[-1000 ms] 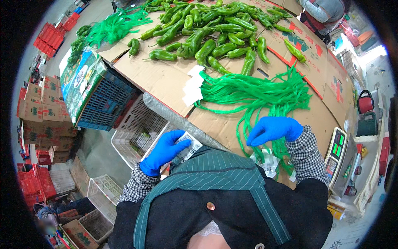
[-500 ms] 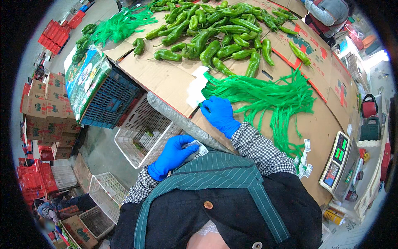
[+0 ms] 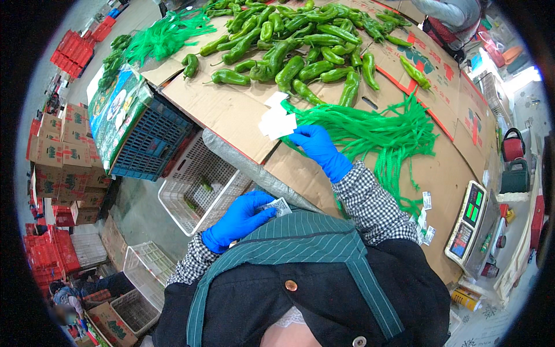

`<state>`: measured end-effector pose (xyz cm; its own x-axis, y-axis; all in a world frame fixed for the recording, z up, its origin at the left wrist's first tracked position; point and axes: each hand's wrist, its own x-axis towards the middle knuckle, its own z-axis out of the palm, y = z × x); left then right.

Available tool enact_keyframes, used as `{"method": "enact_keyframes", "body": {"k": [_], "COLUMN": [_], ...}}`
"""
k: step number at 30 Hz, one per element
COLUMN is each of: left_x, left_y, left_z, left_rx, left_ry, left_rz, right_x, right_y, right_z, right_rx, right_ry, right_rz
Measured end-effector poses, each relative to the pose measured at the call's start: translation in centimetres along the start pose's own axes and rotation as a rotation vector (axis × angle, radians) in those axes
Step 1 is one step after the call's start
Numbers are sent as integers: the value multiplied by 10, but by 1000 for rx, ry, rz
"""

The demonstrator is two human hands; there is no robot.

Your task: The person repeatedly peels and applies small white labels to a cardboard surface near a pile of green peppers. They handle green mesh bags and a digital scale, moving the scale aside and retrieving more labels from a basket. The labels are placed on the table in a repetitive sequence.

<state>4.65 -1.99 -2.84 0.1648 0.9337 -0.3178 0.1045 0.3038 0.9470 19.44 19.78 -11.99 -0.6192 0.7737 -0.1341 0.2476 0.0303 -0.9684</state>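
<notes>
Blue gloves cover both my hands. My left hand point(image 3: 240, 220), close to my apron, is closed on a small stack of printed white labels point(image 3: 281, 207). Over the table's near edge, my right hand point(image 3: 322, 151) pinches the right edge of a white tag point(image 3: 285, 125). That tag lies among several overlapping white tags point(image 3: 276, 101) at the left end of a bundle of green mesh bags point(image 3: 370, 130). Whether the pinched tag is fixed to a bag is hard to make out. Beyond the bundle lies a large heap of green peppers point(image 3: 300, 49).
Cardboard point(image 3: 219, 110) covers the table. A second mesh bundle point(image 3: 167, 34) lies far left. A white crate point(image 3: 199, 185) stands below the table's left edge, near a blue crate point(image 3: 153, 136). A digital scale point(image 3: 466, 222) is at right. Another person point(image 3: 454, 20) works at far right.
My right hand has shifted slightly right, and its fingertips now pinch a white tag that shows more fully. In my left hand, the labels have turned and the fingers have moved on them.
</notes>
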Motion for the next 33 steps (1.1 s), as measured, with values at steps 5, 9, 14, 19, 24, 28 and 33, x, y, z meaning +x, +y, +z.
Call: {"method": "enact_keyframes", "body": {"k": [5, 9, 14, 19, 24, 28, 33], "left_x": [2, 7, 6, 12, 18, 21, 25], "left_y": [5, -3, -5, -15, -10, 9, 30], "left_z": [2, 1, 2, -1, -11, -14, -15], "left_rx": [43, 142, 148, 142, 38, -66, 79], "left_ry": [11, 73, 158, 273, 325, 312, 187], "left_rz": [57, 180, 30, 28, 113, 148, 117], "right_x": [0, 1, 7, 14, -21, -49, -59], "right_y": [2, -9, -10, 0, -42, -43, -47], "right_z": [1, 1, -15, -26, -21, -12, -4], "right_rx": [14, 40, 83, 218, 334, 84, 68], "right_ry": [193, 278, 266, 231, -21, -192, -350], "right_rz": [-167, -290, -152, -160, -53, -206, -220]}}
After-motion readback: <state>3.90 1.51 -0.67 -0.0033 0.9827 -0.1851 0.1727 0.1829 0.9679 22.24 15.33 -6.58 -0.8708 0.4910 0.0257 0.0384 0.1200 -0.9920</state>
